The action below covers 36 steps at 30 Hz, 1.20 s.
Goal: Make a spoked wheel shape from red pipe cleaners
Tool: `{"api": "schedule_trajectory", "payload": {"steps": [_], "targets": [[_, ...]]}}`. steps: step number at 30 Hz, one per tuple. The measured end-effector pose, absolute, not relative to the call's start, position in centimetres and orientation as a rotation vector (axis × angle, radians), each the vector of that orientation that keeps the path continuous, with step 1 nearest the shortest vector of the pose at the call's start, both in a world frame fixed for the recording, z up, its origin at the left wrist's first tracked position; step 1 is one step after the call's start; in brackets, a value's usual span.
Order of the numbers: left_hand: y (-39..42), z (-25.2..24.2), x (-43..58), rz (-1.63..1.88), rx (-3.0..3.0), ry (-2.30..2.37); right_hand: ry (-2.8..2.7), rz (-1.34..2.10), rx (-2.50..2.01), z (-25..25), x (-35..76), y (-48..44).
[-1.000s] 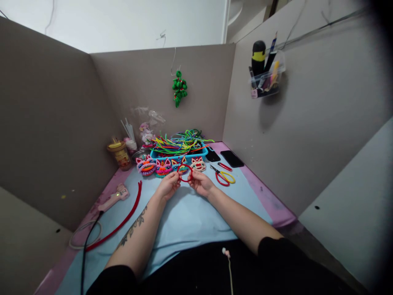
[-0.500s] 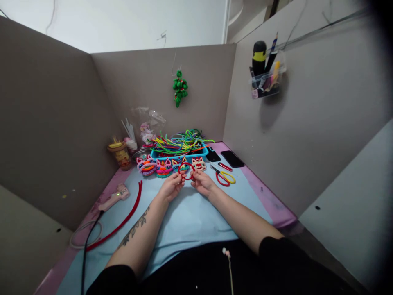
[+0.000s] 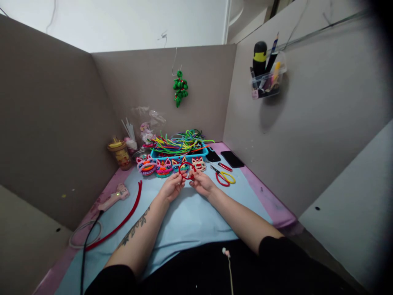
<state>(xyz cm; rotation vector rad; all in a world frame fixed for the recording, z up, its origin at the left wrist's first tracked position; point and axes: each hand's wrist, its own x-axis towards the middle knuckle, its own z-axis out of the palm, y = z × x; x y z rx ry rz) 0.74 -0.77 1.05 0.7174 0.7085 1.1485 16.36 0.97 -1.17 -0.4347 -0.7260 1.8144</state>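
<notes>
Both of my hands meet over the light blue mat (image 3: 190, 217) at the middle of the desk. My left hand (image 3: 172, 186) and my right hand (image 3: 201, 182) each pinch the bottom of a small red pipe-cleaner ring (image 3: 186, 170), which stands upright between the fingertips. Just behind the ring lies a row of colourful pipe-cleaner cat faces (image 3: 162, 166). Behind those, a blue tray (image 3: 179, 156) holds a heap of bright pipe cleaners (image 3: 181, 143).
Red-and-yellow scissors (image 3: 224, 176) and two dark phones (image 3: 231, 158) lie to the right. On the left are a pink glue gun (image 3: 115, 196), a long red pipe cleaner (image 3: 123, 221) and a jar (image 3: 120, 155). Grey partition walls enclose the desk; a pen holder (image 3: 267, 80) hangs on the right wall.
My fingertips have moved closer together under the ring, which has lifted slightly and shifted a little to the right.
</notes>
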Motion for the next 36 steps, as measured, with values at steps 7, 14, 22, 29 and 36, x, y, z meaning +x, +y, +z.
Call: {"api": "schedule_trajectory", "payload": {"steps": [7,14,22,29,36], "targets": [[-0.8,0.4,1.2,1.145,0.741,0.697,-0.711,1.861,-0.423,-1.4,16.7,1.3],[-0.5,0.4,0.7,1.138,0.749,0.697,-0.729,1.954,-0.431,-1.2,17.1,1.1],[-0.3,0.2,0.8,1.185,0.738,0.703,-0.749,1.863,-0.456,-2.5,16.4,1.4],[-0.6,0.3,1.0,1.178,0.818,0.698,-0.728,1.846,-0.45,-2.4,16.2,1.3],[-0.6,0.5,0.8,1.207,0.858,0.735,-0.702,1.874,-0.451,-2.0,16.8,1.4]]}}
